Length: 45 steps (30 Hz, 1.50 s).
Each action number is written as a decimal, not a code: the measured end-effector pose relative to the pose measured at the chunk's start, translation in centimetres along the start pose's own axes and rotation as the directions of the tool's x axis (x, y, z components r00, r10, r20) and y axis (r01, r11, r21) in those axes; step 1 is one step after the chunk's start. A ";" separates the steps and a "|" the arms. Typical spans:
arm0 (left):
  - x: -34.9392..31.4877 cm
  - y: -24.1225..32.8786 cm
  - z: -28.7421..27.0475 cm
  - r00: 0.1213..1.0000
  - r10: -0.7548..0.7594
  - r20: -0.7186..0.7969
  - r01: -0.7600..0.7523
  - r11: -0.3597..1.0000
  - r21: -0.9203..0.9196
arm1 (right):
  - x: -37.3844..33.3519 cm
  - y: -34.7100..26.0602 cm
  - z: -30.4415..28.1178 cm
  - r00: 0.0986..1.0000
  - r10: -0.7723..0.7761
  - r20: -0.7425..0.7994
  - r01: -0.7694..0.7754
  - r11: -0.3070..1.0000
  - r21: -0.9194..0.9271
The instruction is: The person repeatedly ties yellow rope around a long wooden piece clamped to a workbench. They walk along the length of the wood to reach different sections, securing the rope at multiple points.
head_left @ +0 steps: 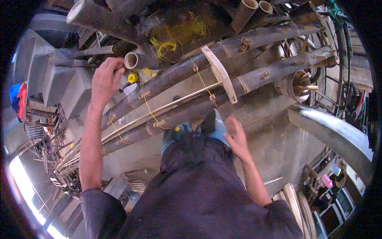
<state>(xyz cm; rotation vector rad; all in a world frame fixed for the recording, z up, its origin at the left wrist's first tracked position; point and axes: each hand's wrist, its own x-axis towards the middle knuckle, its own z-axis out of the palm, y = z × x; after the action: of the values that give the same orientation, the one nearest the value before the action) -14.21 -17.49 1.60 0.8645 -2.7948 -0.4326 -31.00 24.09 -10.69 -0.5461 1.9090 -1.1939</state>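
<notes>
Hands of the person at work, seen from above, stand on either side of a frame of two long, dark, round poles [177,78] set slantwise before the body. The left hand [106,77], raised with its fingers loosely bent and nothing visible in its grasp, is just beside the open, pale-rimmed end of a dark, hollow tube [131,60]; whether a fingertip touches that rim cannot be told. The right hand [237,140] hangs near the blue-clad legs [218,129], fingers parted and empty, apart from the frame. A curved, pale wooden crosspiece [219,73] lies across both poles, and a thin, straight, pale rod [179,99] runs from it toward the lower left, between the poles at first. Thin yellow cords [151,110] span the gap, meeting small wooden pegs [159,124] (similar pegs stud the poles farther right). Beyond the left hand sit a small, round yellow container [133,77] and a loose yellow tangle of strands [166,49]. The step in hand appears to be a pause or reach between holds on the corded frame; the next move probably calls for closing the fingers on a chosen part without snagging the cords.
</notes>
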 end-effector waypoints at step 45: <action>7.5 -3.9 13.4 0.789 -0.253 0.560 0.536 0.730 -0.425 | -2.4 -19.0 2.0 0.257 -0.601 0.757 0.740 0.626 0.246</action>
<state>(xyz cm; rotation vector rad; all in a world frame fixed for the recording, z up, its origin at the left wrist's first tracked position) -21.75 -21.90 -11.57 1.3529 -2.5356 -1.6612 -29.00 15.95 6.66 -1.8215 0.9139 -0.9690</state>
